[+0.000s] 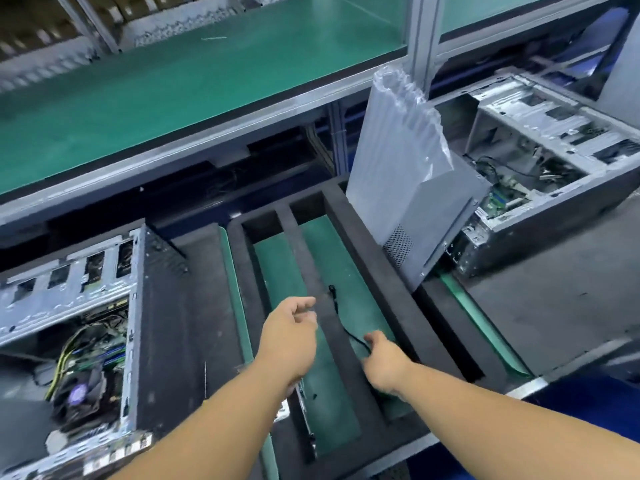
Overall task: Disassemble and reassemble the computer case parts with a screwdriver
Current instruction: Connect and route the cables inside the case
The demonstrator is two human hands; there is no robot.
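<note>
1. Presently the right hand (382,362) pinches the near end of a thin black cable (341,320) lying in the foam tray (349,216); the left hand (291,336) hovers beside it, fingers loosely curled, holding nothing.
2. Judged light, limp, snag-prone; grip at the connector end.
3. Count: two open computer cases, left (86,327) and far right (540,161); one wrapped side panel (401,174); no screwdriver visible.
</note>
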